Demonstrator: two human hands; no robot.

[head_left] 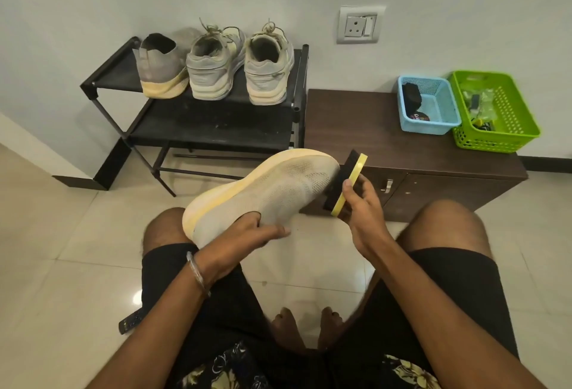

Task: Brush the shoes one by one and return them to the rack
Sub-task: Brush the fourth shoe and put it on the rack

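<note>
A grey knit shoe with a pale yellow sole lies on its side above my knees, toe pointing right. My left hand grips it at the collar, fingers inside the opening. My right hand holds a yellow-backed brush with black bristles, whose bristles press against the toe. On the top shelf of the black rack stand the matching grey shoe and two laced grey sneakers, heels toward me.
A low brown cabinet stands right of the rack, bearing a blue basket and a green basket with small items. A wall socket is above. A black remote lies on the tiled floor by my left thigh.
</note>
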